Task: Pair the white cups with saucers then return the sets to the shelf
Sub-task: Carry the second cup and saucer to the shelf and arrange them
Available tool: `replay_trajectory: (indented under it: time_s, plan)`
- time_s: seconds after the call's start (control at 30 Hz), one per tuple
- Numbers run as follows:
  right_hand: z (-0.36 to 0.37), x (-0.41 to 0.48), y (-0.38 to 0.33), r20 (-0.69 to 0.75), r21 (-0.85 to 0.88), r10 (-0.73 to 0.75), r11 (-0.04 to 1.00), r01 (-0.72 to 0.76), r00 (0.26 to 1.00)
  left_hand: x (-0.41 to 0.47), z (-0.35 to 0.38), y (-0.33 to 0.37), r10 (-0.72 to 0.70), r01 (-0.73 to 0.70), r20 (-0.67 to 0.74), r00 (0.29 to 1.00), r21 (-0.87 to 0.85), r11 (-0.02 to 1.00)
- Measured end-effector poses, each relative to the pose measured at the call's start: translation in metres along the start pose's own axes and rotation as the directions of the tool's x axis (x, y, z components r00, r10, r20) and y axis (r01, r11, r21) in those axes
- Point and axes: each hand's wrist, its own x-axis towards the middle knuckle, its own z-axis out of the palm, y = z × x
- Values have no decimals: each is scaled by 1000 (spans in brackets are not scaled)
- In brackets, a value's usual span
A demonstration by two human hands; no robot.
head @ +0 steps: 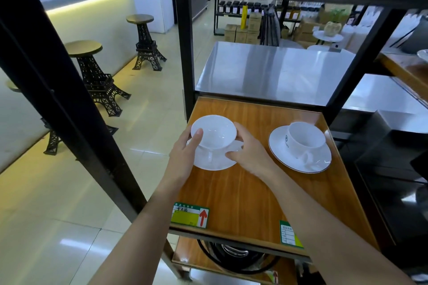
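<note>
While both hands grip it, the wide white porcelain cup [214, 132] sits on its plain white saucer [215, 159] at the wooden shelf board's [243, 192] left side. Left hand [185, 157]: thumb on cup rim, fingers under saucer. Right hand [249, 150]: closed around cup side and saucer edge. Risk: uneven release may slide the cup off-centre. Neighbouring gold-rimmed cup-and-saucer set [301, 146], near: elbow contact possible.

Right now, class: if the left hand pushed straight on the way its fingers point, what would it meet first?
The left hand already touches the cup on its saucer, so it would push that cup first. Beyond lies bare wooden shelf; depth is uncertain.
</note>
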Motion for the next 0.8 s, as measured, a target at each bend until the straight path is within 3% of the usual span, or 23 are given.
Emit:
replay_trajectory:
  time_s: [0.1,0.2,0.27,0.43,0.8]
  plan:
    - [0,-4,-1,-125,-10,51,999,-53,991,1,-2,-5,-18,24,-85,996,68,997]
    - [-1,-11,1,-346,55,154,988,-144,926,1,-8,-10,-84,144,-296,952,188,971]
    - [1,-15,4,-329,38,224,974,-225,917,0,-12,-11,-108,201,-360,927,231,952]
    - [16,-18,11,-215,-18,294,952,-304,931,-3,-14,-19,-161,243,-293,942,269,932]
    - [19,-14,17,-274,71,324,946,-316,906,-3,-14,-22,-67,157,-231,971,399,903]
